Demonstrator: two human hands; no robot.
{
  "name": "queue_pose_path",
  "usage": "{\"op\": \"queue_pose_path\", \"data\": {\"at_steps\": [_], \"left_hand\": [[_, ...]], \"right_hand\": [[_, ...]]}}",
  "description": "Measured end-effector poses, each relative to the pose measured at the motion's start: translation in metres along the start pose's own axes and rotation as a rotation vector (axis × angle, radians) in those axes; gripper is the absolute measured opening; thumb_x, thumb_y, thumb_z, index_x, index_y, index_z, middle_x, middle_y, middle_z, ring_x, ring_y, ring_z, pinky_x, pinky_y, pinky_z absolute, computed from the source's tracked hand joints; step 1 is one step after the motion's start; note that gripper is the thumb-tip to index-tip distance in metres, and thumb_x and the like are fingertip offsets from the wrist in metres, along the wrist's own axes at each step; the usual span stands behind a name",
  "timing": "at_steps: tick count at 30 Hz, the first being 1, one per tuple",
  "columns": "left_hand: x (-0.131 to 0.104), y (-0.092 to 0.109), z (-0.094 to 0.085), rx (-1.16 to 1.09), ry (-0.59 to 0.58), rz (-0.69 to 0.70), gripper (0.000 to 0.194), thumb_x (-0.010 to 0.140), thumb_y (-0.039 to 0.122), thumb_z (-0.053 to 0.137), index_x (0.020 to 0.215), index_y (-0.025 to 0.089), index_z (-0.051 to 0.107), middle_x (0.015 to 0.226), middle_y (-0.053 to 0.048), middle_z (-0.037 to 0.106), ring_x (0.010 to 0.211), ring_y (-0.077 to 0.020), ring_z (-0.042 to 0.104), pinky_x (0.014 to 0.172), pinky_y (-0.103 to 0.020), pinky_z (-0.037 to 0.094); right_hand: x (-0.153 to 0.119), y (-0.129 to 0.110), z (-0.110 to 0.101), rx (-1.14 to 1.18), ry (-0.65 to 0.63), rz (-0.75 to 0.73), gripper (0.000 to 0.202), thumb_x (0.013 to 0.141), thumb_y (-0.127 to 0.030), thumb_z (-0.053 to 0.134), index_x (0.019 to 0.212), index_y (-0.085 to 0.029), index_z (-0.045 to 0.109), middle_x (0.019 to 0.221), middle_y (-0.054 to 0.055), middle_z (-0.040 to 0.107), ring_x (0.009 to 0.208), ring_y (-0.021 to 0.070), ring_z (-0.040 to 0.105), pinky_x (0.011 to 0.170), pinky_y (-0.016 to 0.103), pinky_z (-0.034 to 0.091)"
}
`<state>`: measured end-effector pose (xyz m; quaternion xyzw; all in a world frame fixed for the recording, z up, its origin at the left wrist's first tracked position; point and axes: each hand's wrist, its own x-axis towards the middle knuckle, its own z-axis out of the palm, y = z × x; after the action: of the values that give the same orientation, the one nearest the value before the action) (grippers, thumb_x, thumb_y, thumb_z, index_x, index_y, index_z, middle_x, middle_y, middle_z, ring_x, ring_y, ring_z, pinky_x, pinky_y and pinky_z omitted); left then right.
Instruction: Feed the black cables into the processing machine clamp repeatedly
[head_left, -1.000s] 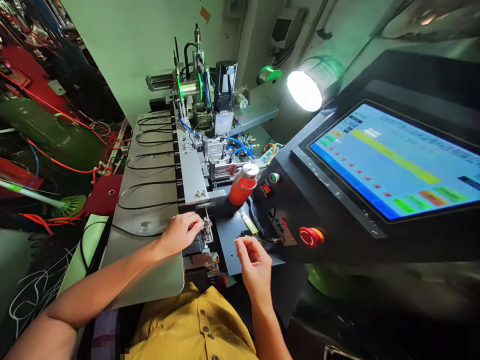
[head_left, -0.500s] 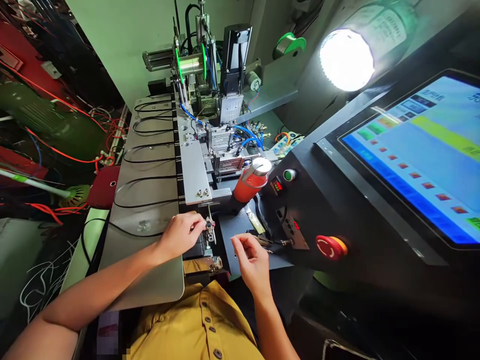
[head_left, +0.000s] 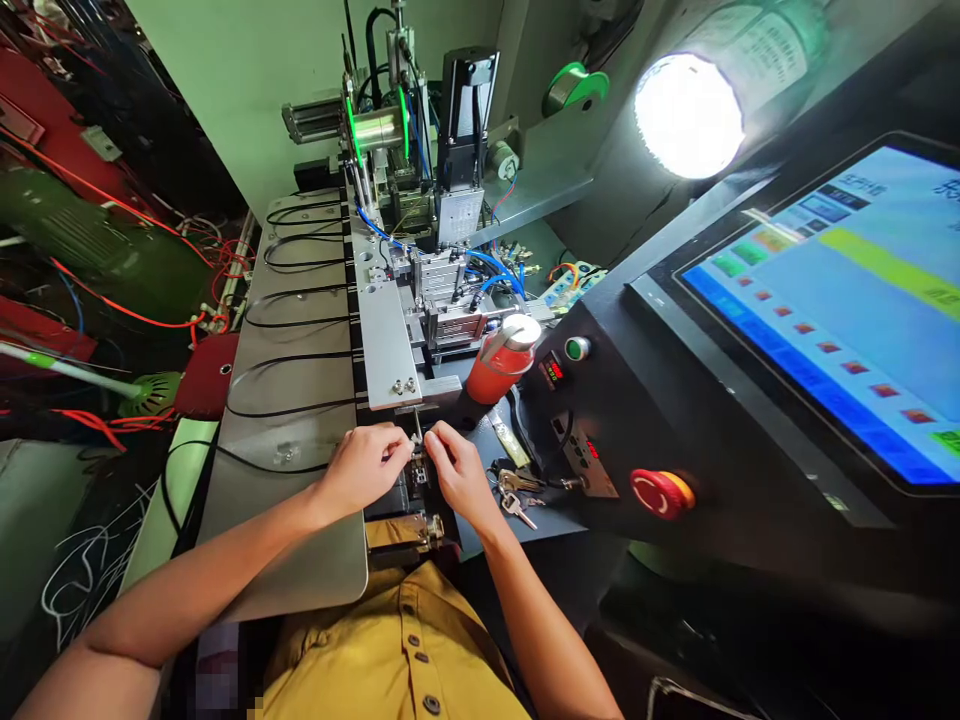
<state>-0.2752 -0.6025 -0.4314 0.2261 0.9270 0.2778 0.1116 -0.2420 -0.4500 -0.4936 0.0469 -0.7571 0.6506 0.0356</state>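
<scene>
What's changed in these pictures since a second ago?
The right hand has moved left and forward to the metal fixture, close to the left hand, exposing more of the keys. Whether it took hold of anything is unclear. The left hand and red bottle stayed put.

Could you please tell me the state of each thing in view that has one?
Left hand, fingers pinched beside the metal fixture
Right hand, fingers pinched opposite the left
Black cables, looped
Lamp, lit
Touchscreen, on
Red bottle, standing, capped
Digital displays, lit
Keys, lying down
Emergency stop button, pressed or not unclear
</scene>
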Motion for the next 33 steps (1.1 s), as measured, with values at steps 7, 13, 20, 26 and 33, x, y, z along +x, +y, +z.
{"op": "queue_pose_path", "data": {"at_steps": [7, 13, 20, 26, 33], "left_hand": [[-0.015, -0.010, 0.010, 0.164, 0.191, 0.226, 0.017, 0.094, 0.023, 0.050, 0.097, 0.018, 0.065, 0.087, -0.002, 0.063, 0.071, -0.0112, 0.061, 0.063, -0.020, 0.042], [-0.021, -0.012, 0.009, 0.534, 0.267, 0.518, 0.030, 0.094, 0.010, 0.042, 0.114, 0.020, 0.063, 0.091, -0.002, 0.068, 0.065, -0.0109, 0.059, 0.059, -0.021, 0.044], [-0.021, -0.015, -0.001, 0.500, 0.201, 0.508, 0.029, 0.095, 0.013, 0.044, 0.116, 0.021, 0.061, 0.095, -0.001, 0.068, 0.070, -0.0126, 0.061, 0.061, -0.023, 0.046], [-0.025, -0.024, -0.016, 0.311, 0.089, 0.240, 0.017, 0.095, 0.024, 0.050, 0.094, 0.021, 0.067, 0.091, 0.000, 0.065, 0.073, -0.0129, 0.063, 0.068, -0.024, 0.047], [-0.024, -0.025, -0.013, 0.387, 0.055, 0.234, 0.020, 0.095, 0.026, 0.049, 0.090, 0.020, 0.067, 0.087, 0.000, 0.064, 0.069, -0.0130, 0.062, 0.064, -0.024, 0.045]], "right_hand": [[-0.006, 0.005, 0.009, 0.029, 0.104, -0.050, 0.030, 0.099, -0.031, 0.038, 0.071, -0.021, 0.036, 0.065, -0.005, 0.032, 0.059, 0.0109, 0.031, 0.056, 0.024, 0.027], [-0.006, 0.007, 0.014, 0.057, 0.130, -0.041, 0.030, 0.098, -0.032, 0.039, 0.070, -0.021, 0.037, 0.065, -0.005, 0.033, 0.060, 0.0110, 0.032, 0.056, 0.024, 0.028], [-0.009, 0.009, -0.003, -0.119, 0.142, -0.033, 0.031, 0.100, -0.032, 0.036, 0.070, -0.021, 0.037, 0.063, -0.005, 0.034, 0.057, 0.0117, 0.036, 0.055, 0.025, 0.030], [-0.016, -0.006, -0.018, -0.582, 0.084, -0.273, 0.023, 0.092, -0.011, 0.037, 0.105, -0.017, 0.055, 0.089, 0.007, 0.057, 0.080, 0.0189, 0.053, 0.070, 0.029, 0.043], [-0.020, -0.011, -0.014, -0.768, 0.143, -0.376, 0.028, 0.089, -0.006, 0.040, 0.107, -0.015, 0.060, 0.095, 0.011, 0.061, 0.085, 0.0211, 0.057, 0.072, 0.032, 0.049]]}}
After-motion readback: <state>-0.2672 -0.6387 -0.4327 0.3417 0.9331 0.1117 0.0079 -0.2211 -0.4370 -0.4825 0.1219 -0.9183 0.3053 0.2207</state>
